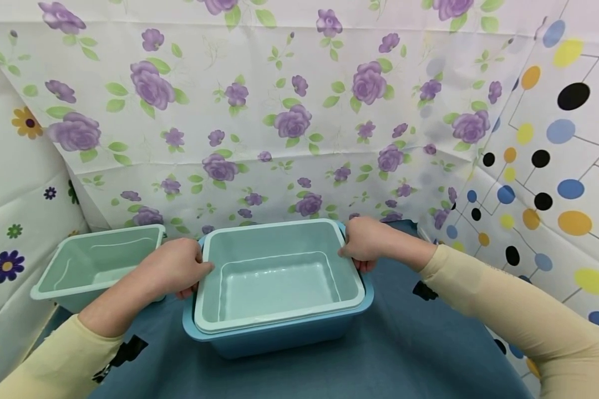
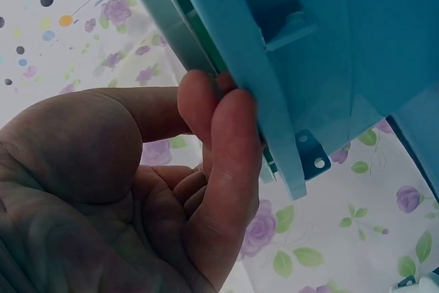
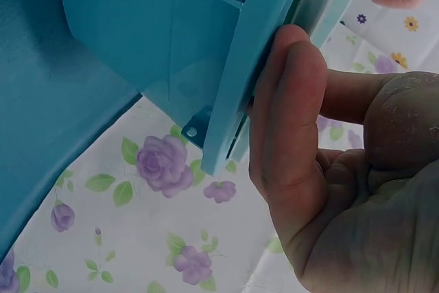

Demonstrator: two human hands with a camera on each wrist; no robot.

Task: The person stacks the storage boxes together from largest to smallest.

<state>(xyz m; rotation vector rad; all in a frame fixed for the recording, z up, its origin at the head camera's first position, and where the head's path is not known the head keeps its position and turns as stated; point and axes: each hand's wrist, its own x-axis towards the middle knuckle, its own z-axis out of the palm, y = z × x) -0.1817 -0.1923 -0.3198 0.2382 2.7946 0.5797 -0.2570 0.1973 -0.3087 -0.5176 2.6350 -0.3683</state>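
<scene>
A pale green rectangular plastic bin (image 1: 279,238) sits nested inside a blue bin (image 1: 284,338), its rim standing slightly above the blue one. My left hand (image 1: 177,266) pinches the pale bin's left rim, thumb over the edge and fingers beneath. At the opposite end my right hand (image 1: 366,242) holds the right rim the same way. In the left wrist view, curled fingers (image 2: 233,142) lie close against the blue bin's rim (image 2: 233,39). The right wrist view shows the fingers (image 3: 295,94) beside the blue rim (image 3: 257,53) too. Nothing lies in the pale bin.
Another light green bin (image 1: 75,293) stands at the left. Blue cloth (image 1: 404,349) covers the table. A flowered sheet (image 1: 259,111) hangs behind, and a dotted sheet (image 1: 544,233) hangs on the right. Small black pieces (image 1: 424,291) show near each forearm.
</scene>
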